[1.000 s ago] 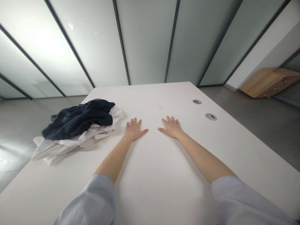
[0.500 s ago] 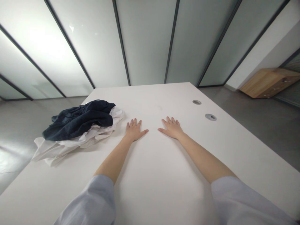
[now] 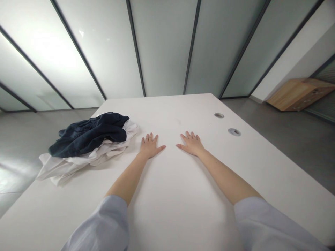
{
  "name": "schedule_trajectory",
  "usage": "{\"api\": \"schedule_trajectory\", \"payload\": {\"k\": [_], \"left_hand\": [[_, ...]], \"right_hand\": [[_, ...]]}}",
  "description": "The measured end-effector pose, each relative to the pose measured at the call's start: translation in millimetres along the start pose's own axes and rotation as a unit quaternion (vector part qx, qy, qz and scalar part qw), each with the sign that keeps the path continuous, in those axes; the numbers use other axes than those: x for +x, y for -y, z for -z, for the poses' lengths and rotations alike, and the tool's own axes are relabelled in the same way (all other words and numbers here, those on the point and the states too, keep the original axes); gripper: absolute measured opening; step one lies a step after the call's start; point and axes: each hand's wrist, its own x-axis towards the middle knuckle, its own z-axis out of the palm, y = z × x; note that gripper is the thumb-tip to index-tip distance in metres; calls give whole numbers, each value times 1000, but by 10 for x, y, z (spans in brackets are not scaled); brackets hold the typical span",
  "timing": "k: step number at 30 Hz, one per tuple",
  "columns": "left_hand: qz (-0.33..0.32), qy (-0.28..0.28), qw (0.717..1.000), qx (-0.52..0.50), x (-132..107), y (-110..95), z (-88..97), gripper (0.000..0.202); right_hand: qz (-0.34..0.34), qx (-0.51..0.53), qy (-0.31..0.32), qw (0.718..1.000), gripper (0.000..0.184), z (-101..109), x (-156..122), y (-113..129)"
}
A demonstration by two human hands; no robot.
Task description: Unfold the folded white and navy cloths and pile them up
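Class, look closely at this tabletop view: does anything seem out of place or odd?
A crumpled navy garment lies bunched on a rumpled white cloth beside the left hand. The heap looks odd because it is unfolded, and the cloth seems to overhang the white table's edge.

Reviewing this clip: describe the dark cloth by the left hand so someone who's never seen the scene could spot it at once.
On the white table, look to the outer side of the left hand. A crumpled dark navy garment lies there on top of a white cloth. It stands out as the one dark piece against the white cloth and tabletop.
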Motion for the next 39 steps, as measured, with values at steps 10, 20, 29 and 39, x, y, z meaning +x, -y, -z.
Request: {"api": "schedule_trajectory", "payload": {"k": [10, 20, 29, 39], "left_hand": [[-1, -5, 1000, 0, 10, 5, -12, 94], [1, 3, 1000, -6, -14, -4, 14, 93], [2, -7, 1000, 0, -25, -7, 10, 91], [1, -24, 1000, -4, -32, -1, 10, 89]], "right_hand": [[0, 4, -7, 1000, 84, 18, -17, 5], [-3, 2, 2, 1000, 82, 74, -55, 34], [-2, 3, 1, 1000, 80, 69, -51, 31], [6, 18, -21, 1000, 77, 29, -15, 2]]}}
